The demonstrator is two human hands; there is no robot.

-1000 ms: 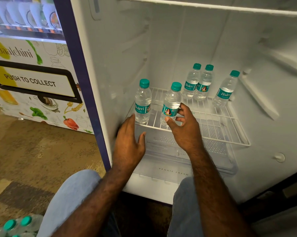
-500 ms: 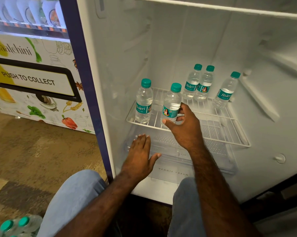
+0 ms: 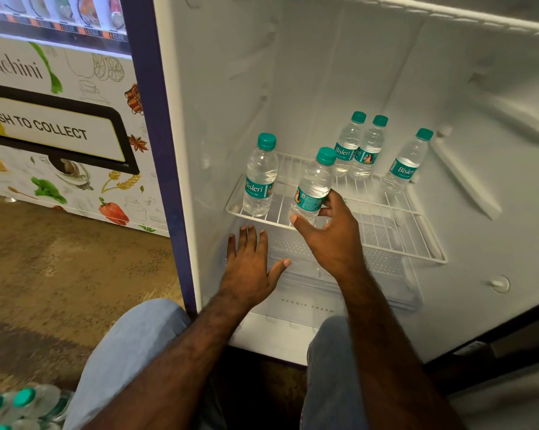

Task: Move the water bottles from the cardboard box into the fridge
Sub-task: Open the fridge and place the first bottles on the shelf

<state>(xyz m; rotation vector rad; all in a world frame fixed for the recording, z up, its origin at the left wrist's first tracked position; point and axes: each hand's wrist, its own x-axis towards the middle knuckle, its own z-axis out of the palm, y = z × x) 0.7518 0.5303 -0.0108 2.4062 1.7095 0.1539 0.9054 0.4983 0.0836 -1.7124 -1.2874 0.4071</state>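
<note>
Gripping the front-centre water bottle [image 3: 312, 188] low on its body, the right hand [image 3: 331, 235] has its thumb curled across the near side and its fingers wrapped behind, at and just under the teal label. That bottle leans slightly, cap tipped to the right, base at the front edge of the wire shelf [image 3: 395, 231] inside the fridge [image 3: 293, 76]. Left hand [image 3: 249, 265]: flat, fingers straight and spread, thumb out to the right, holding nothing; it sits below the shelf's front left corner, over the clear drawer [image 3: 318, 274] marked "VEGGIE FRESH". Whether the palm presses the drawer or hovers just over it cannot be told. Second front bottle [image 3: 260, 176] stands upright at the shelf's front left, just above the left hand's fingertips, apart from them. Three more bottles at the back: a pair [image 3: 359, 147] touching side by side, and one [image 3: 406, 162] alone toward the right wall. Further teal-capped bottles [image 3: 17, 405] lie at the lower left on the floor beside the person's knee; their box is not visible. Vending machine [image 3: 57, 128] stands left of the fridge.
</note>
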